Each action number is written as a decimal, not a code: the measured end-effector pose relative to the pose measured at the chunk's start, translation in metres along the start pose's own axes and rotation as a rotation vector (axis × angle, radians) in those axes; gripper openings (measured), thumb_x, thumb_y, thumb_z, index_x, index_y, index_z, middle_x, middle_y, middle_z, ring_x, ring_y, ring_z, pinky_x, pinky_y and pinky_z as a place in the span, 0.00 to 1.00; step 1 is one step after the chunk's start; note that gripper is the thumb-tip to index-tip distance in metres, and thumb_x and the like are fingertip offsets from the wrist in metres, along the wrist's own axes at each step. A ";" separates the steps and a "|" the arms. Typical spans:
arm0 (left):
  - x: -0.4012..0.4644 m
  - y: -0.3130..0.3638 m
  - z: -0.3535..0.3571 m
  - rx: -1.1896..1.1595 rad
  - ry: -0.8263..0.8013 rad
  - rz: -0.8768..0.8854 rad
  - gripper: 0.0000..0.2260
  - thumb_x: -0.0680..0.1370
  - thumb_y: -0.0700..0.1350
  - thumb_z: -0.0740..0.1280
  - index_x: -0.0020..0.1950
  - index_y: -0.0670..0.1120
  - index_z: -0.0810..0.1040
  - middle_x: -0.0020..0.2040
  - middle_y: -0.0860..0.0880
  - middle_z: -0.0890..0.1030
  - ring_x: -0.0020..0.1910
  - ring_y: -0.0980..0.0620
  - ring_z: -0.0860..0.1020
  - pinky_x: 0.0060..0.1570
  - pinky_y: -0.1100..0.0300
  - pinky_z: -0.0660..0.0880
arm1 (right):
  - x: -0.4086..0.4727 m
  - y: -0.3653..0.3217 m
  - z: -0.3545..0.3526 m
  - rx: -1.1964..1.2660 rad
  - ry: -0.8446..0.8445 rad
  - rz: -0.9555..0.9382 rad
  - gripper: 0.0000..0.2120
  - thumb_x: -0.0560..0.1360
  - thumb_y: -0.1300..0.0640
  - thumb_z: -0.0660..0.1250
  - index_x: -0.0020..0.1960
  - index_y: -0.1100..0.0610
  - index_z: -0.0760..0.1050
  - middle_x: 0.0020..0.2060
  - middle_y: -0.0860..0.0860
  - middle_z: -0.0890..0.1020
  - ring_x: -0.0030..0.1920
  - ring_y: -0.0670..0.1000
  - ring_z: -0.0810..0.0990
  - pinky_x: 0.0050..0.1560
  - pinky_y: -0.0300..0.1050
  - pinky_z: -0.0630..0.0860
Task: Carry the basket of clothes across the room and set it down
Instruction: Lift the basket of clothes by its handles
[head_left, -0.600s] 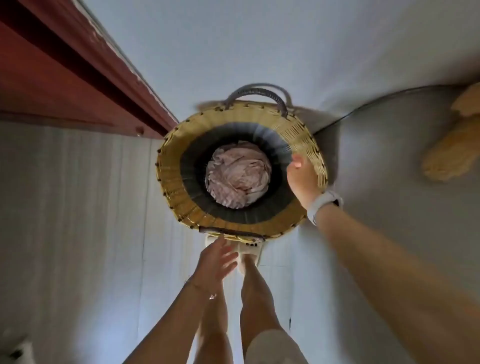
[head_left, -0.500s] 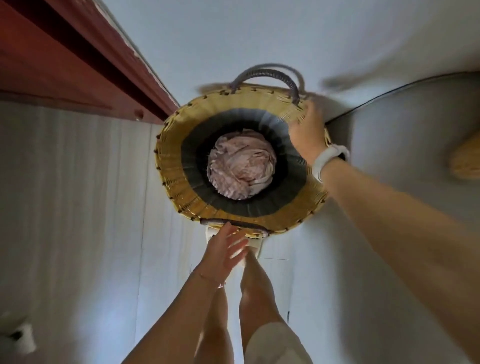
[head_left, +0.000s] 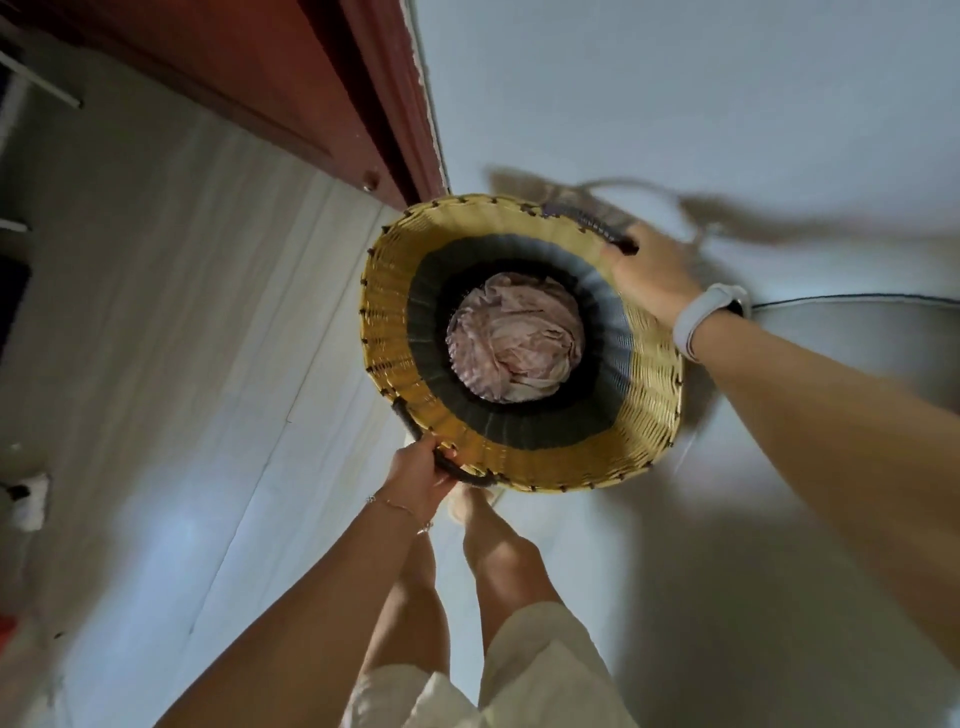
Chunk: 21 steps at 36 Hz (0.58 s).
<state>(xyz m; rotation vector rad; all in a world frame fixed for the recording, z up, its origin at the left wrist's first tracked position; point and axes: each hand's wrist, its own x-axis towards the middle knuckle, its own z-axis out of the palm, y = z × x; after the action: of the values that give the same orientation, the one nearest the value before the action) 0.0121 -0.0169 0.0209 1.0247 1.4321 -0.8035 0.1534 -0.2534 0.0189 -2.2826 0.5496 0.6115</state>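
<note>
A round woven basket (head_left: 649, 395), yellow at the rim and dark inside, is seen from above at the centre of the view. Crumpled pale pink clothes (head_left: 514, 345) lie at its bottom. My left hand (head_left: 418, 475) is closed around the dark handle on the near side of the rim. My right hand (head_left: 652, 275), with a white band on the wrist, grips the far dark handle at the upper right of the rim. The basket looks tilted. I cannot tell whether it touches the floor.
A red-brown wooden door frame (head_left: 332, 98) runs along the upper left, close to the basket's rim. Pale floor tiles (head_left: 171, 364) spread to the left. A white wall (head_left: 675, 88) stands behind the basket. My legs (head_left: 498, 566) are just below it. A grey mat edge (head_left: 857, 312) lies right.
My left hand has closed on the near handle. My right hand slid from the rim to the far handle and took hold. The basket has turned and tilted.
</note>
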 end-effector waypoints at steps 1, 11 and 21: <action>-0.007 0.003 -0.007 0.008 0.034 0.036 0.06 0.78 0.38 0.57 0.46 0.39 0.72 0.39 0.44 0.75 0.38 0.49 0.74 0.46 0.53 0.74 | -0.009 -0.005 -0.002 0.002 -0.029 -0.020 0.08 0.77 0.55 0.58 0.41 0.58 0.67 0.30 0.48 0.69 0.30 0.48 0.67 0.27 0.35 0.64; -0.080 0.009 -0.113 -0.158 0.215 0.426 0.12 0.78 0.45 0.58 0.36 0.43 0.72 0.31 0.47 0.66 0.30 0.51 0.64 0.36 0.59 0.63 | -0.104 -0.048 -0.014 0.253 -0.041 -0.099 0.12 0.74 0.56 0.60 0.35 0.59 0.67 0.30 0.59 0.70 0.31 0.53 0.67 0.32 0.42 0.65; -0.159 -0.070 -0.199 -0.272 0.389 0.753 0.15 0.79 0.48 0.58 0.34 0.44 0.71 0.28 0.48 0.65 0.28 0.53 0.63 0.32 0.59 0.60 | -0.224 -0.083 0.032 0.427 -0.113 -0.232 0.10 0.75 0.52 0.61 0.40 0.58 0.69 0.28 0.51 0.66 0.29 0.49 0.63 0.31 0.45 0.60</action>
<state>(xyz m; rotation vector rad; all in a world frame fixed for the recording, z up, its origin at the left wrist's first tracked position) -0.1344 0.1148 0.1971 1.4158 1.2696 0.1406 0.0105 -0.1283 0.1676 -1.8617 0.3168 0.4544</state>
